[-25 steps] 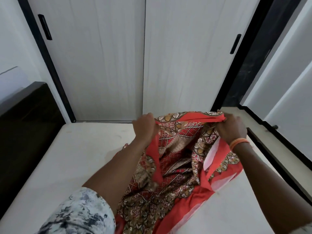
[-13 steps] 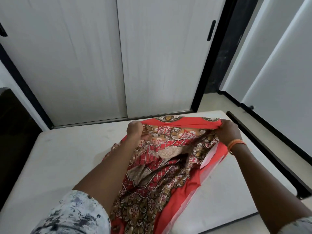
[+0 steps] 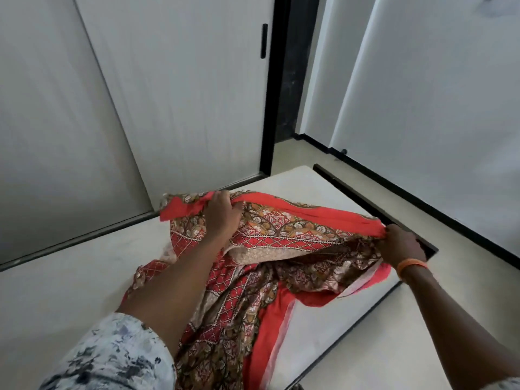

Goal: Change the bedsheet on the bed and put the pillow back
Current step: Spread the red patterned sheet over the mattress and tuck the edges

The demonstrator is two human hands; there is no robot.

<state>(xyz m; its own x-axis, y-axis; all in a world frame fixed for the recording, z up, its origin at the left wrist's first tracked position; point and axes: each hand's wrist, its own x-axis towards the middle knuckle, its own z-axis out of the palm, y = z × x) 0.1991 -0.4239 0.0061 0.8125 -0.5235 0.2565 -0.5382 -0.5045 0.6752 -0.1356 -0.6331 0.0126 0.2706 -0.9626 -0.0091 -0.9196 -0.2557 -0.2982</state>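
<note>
A red bedsheet (image 3: 270,277) with brown and orange patterns lies bunched on the bare white mattress (image 3: 70,291). My left hand (image 3: 222,215) grips its red border near the far edge of the mattress. My right hand (image 3: 399,243), with an orange band on the wrist, pinches the same border at the mattress's right corner. The stretch of border between my hands is pulled nearly straight. The rest of the sheet trails in folds toward me. No pillow is in view.
White sliding wardrobe doors (image 3: 168,94) with a black handle (image 3: 264,40) stand right behind the bed. A black bed frame edge (image 3: 374,209) runs along the right side. Beige floor (image 3: 292,156) and a white wall with black skirting lie to the right.
My view has swung to the right and the dark headboard has left the frame. Both hands have spread apart and lowered the sheet's border toward the mattress's far right corner.
</note>
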